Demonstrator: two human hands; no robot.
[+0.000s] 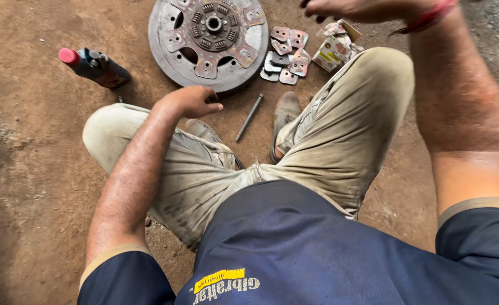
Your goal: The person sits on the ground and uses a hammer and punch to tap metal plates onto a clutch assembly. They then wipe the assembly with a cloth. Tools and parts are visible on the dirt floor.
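I squat on bare dirt with a round rusty clutch disc (209, 42) lying flat in front of me. My left hand (190, 101) hangs loosely curled just below the disc's near rim, holding nothing that I can see. My right hand (351, 8) reaches out at the top edge of the view, above a small torn cardboard box (333, 48); its fingers are partly cut off by the frame. A red band circles that wrist. Several small metal plates (286, 53) lie in a pile beside the disc.
A thin metal rod (249, 117) lies on the ground between my feet. A dark bottle with a red cap (94, 66) lies on its side at the left. My knees and shoes fill the middle.
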